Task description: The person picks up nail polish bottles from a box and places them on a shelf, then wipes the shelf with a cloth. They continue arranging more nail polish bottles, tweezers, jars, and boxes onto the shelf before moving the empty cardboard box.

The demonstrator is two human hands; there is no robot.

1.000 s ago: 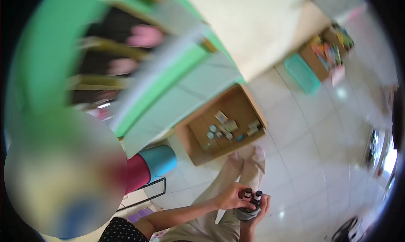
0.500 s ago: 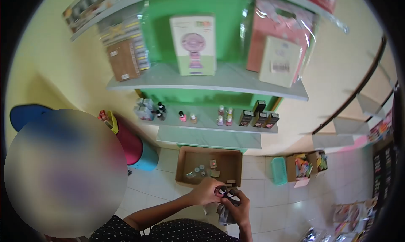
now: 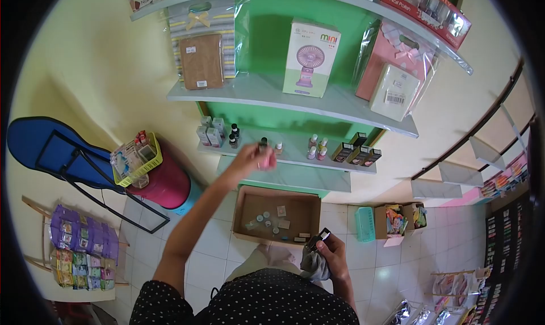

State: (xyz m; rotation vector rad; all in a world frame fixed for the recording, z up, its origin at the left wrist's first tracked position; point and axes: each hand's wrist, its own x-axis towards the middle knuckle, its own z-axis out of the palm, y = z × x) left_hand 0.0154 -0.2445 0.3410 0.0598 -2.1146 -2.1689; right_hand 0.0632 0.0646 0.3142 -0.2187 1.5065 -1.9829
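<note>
My left hand [image 3: 250, 165] reaches to the lower shelf, its fingers closed round a nail polish bottle [image 3: 265, 162]; the bottle is mostly covered and slightly blurred, with pink showing. A black cap [image 3: 263, 144] rises just behind the fingers. To the right of this hand stands a beige nail polish bottle [image 3: 278, 148]; two dark bottles [image 3: 233, 136] are on its left. Low in front of my body, my right hand [image 3: 334, 254] grips a dark nail polish bottle [image 3: 319, 239] with a black cap, together with a grey cloth [image 3: 315, 265].
Small light boxes [image 3: 210, 133], several pale bottles [image 3: 318, 147] and black boxes [image 3: 356, 150] share the shelf [image 3: 301, 161]. Above is another shelf [image 3: 255, 92] with a mini fan box [image 3: 311, 58]. An open cardboard box [image 3: 241, 211] with small items sits on the floor.
My left hand has left my right hand and moved up and forward to the lower shelf. My right hand has kept one bottle and the cloth. The camera view has shifted.
</note>
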